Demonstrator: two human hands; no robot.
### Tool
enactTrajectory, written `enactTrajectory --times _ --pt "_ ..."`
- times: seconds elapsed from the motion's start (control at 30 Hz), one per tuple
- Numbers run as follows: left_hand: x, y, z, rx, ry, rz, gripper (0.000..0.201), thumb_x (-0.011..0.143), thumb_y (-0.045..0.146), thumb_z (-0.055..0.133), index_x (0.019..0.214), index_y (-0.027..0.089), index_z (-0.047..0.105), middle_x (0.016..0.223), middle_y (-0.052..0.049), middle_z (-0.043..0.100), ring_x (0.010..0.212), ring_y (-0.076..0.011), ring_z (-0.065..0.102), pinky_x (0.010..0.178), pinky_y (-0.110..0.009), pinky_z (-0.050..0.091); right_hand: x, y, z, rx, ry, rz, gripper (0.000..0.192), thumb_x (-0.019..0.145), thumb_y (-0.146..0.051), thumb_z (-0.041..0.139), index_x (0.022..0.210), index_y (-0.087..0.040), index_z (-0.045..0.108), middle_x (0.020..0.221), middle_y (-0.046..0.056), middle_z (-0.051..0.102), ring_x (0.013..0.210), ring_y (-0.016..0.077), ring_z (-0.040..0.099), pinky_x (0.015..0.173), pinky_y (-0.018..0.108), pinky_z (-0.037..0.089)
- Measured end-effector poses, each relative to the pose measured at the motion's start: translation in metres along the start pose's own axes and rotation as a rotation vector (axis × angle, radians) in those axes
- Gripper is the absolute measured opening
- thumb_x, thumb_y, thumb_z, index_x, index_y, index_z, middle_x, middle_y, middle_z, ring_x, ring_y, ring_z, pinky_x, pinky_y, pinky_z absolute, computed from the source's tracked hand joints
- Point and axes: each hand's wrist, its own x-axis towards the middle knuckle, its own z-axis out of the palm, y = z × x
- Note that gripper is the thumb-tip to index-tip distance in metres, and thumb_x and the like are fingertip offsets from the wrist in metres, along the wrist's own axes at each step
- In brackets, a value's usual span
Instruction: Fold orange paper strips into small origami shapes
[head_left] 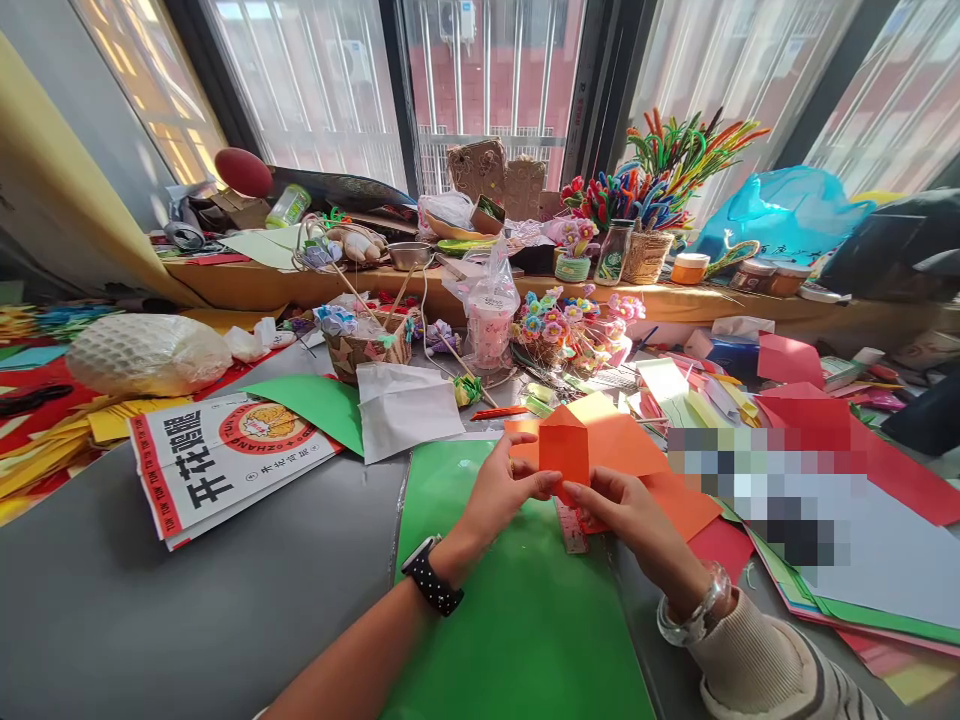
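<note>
- Left hand (504,492) & right hand (628,512) meet at frame centre; both grips pinched on a small folded orange paper (564,452), thumbs and fingertips clamped on its lower edge.
- Orange paper held just above the surface, over the far edge of a green sheet (517,610); its lower corner hidden by the fingers, so exact fold shape hard to tell.
- Behind it, at 1 o'clock, a bigger orange sheet (637,450) lies flat, partly covered by the folded piece and the right hand.
- Pink strip w/ print (572,528) pokes out under the right hand; too small to read, most of it hidden.
- Black dotted watch (431,577) on left wrist; clear bangle (697,612) on right wrist; striped sleeve cut off at bottom edge.
- At 3 o'clock a blurred-out patch (757,490) masks what lies there; red sheets (847,430) and white sheet around it, partly cut by the frame.
- At 9–10 o'clock: printed paper bag (225,460) w/ red border, a 2nd green sheet (315,405) tucked under a white paper (405,405).
- At 12 o'clock: basket (367,350), plastic-wrapped pink cup (489,325), paper flowers (570,325); clutter overlaps, single items hard to separate.
- Window ledge beyond: pipe-cleaner bunch (667,160), blue bag (780,210).
</note>
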Motion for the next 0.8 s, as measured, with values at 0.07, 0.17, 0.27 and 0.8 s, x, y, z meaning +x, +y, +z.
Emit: enactTrajectory --times 0.07,0.17,0.27,0.8 --pt "0.0001 0.0002 0.0003 0.014 -0.009 -0.014 0.051 0.058 0.028 0.067 0.099 0.014 0.04 0.059 0.001 0.057 0.059 -0.0142 0.058 0.059 -0.027 0.046 0.0002 0.0003 -0.0005 0.001 -0.011 -0.003 0.027 0.066 -0.041 0.059 0.07 -0.014 0.059 0.061 -0.002 0.053 0.054 0.0086 0.047 0.05 0.02 0.038" --pt "0.0004 0.0006 -0.0002 0.031 0.004 -0.014 0.048 0.06 0.029 0.066 0.099 0.013 0.042 0.063 -0.002 0.059 0.061 -0.0144 0.058 0.06 -0.027 0.045 0.0003 0.0 -0.0008 0.021 -0.009 -0.007 0.025 0.066 -0.039 0.06 0.069 -0.014 0.059 0.06 -0.003 0.053 0.053 0.0082 0.048 0.05 0.019 0.039" --pt "0.0006 0.0003 -0.0014 0.038 0.036 0.013 0.048 0.059 0.029 0.067 0.098 0.013 0.043 0.065 -0.001 0.059 0.062 -0.0135 0.057 0.061 -0.026 0.044 0.0001 -0.0007 -0.0002 0.043 -0.019 -0.008 0.024 0.066 -0.038 0.06 0.071 -0.014 0.059 0.061 -0.002 0.054 0.054 0.008 0.049 0.05 0.018 0.04" --pt "-0.0009 0.0004 0.0008 0.023 -0.057 -0.014 0.047 0.059 0.029 0.067 0.097 0.014 0.043 0.062 -0.001 0.06 0.059 -0.0116 0.055 0.06 -0.024 0.042 0.0019 0.0074 0.0024 0.009 -0.004 -0.011 0.027 0.067 -0.04 0.059 0.068 -0.013 0.061 0.061 0.001 0.059 0.055 0.0105 0.053 0.053 0.022 0.043"
